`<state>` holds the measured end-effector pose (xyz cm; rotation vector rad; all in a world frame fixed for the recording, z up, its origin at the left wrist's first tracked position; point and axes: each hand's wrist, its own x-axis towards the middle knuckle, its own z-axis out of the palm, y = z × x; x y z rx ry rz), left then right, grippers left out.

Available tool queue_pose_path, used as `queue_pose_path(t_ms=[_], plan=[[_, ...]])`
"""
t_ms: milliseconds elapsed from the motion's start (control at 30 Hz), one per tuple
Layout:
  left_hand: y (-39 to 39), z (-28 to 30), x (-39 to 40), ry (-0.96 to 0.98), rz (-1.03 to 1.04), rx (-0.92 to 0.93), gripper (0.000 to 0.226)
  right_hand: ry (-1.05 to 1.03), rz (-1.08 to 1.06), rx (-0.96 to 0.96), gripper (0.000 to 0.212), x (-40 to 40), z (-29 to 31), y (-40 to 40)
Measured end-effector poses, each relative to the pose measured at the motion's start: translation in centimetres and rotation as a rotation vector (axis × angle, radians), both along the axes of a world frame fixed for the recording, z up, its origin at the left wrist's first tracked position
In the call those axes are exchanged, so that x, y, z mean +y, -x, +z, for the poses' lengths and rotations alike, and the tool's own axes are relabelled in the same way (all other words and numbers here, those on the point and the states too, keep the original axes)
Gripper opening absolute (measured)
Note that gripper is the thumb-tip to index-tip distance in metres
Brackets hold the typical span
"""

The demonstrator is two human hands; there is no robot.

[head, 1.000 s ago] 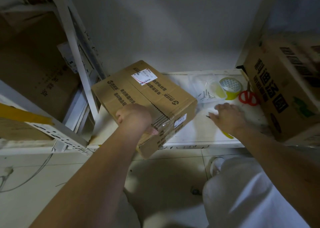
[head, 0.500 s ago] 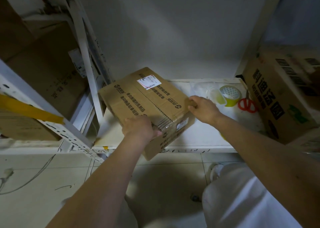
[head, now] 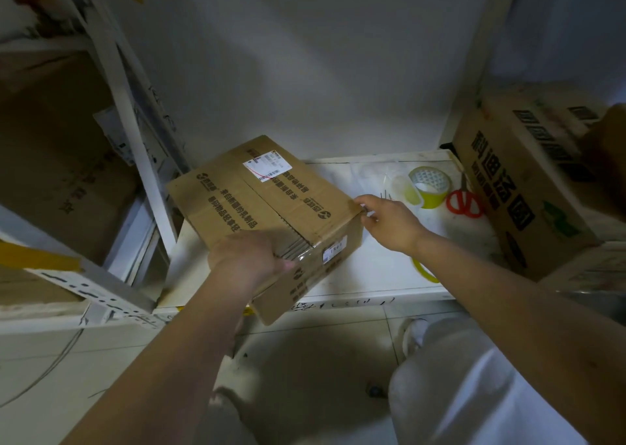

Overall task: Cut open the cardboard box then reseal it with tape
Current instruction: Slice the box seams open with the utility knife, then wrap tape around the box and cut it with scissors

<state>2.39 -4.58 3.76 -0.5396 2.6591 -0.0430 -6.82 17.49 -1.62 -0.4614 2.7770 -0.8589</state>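
A brown cardboard box (head: pixel 250 194) with a white shipping label lies skewed on the low white shelf (head: pixel 369 268), its near corner hanging over the front edge. Clear tape runs along its top seam. My left hand (head: pixel 247 261) grips the box's near edge at the taped seam. My right hand (head: pixel 389 221) holds the box's right top corner with its fingertips. A roll of yellow-green tape (head: pixel 428 185) and red-handled scissors (head: pixel 464 202) lie at the shelf's back right, beyond my right hand.
A large printed carton (head: pixel 528 180) stands on the shelf's right end. Left of the box a white metal rack (head: pixel 132 160) holds another carton (head: pixel 61 160). A yellow strip (head: pixel 423 270) lies near the shelf's front. Tiled floor and my knees are below.
My right hand left the shelf surface, went to the box's right top corner and has slid a little down that corner. The left hand has kept its grip.
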Motion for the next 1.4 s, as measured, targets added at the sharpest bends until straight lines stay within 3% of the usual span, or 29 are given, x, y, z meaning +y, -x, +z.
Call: queue_pose_path(t_ms=[133,367,600,667,733,800,1000,1133,1400], plan=[[0.2,0.2,-0.2,-0.048,-0.015,-0.018,0.058,0.029,-0.032,0.027,0.042,0.0,0.0,-0.4],[0.7,0.9,-2.3,-0.208,-0.048,0.118,0.048,-0.013,-0.067,0.109,0.036,0.2,0.1,-1.7],[1.3,1.4,-3.5,-0.249,-0.03,0.089,0.044,0.006,-0.06,0.109,0.034,-0.3,0.0,-2.2],[1.5,1.4,-3.1,-0.233,-0.01,0.048,0.055,0.002,-0.04,0.116,0.034,-0.2,0.1,-2.3],[2.1,0.6,-2.7,-0.169,-0.006,0.001,0.087,0.019,-0.016,0.11,0.033,0.0,0.2,-2.2],[2.7,0.5,-1.1,-0.116,0.014,-0.013,0.099,0.024,-0.004,0.112,0.032,0.3,0.4,-1.9],[6.4,1.2,7.4,-0.19,-0.212,0.381,0.055,0.048,-0.237,0.179,0.024,4.6,0.4,1.3],[8.9,0.3,12.2,-0.296,-0.444,0.504,0.044,-0.122,-0.379,0.183,0.023,8.6,0.1,3.1],[13.4,-3.8,20.0,-0.302,-0.732,0.4,0.036,-0.31,-0.577,-0.028,0.021,13.8,-2.5,6.6]])
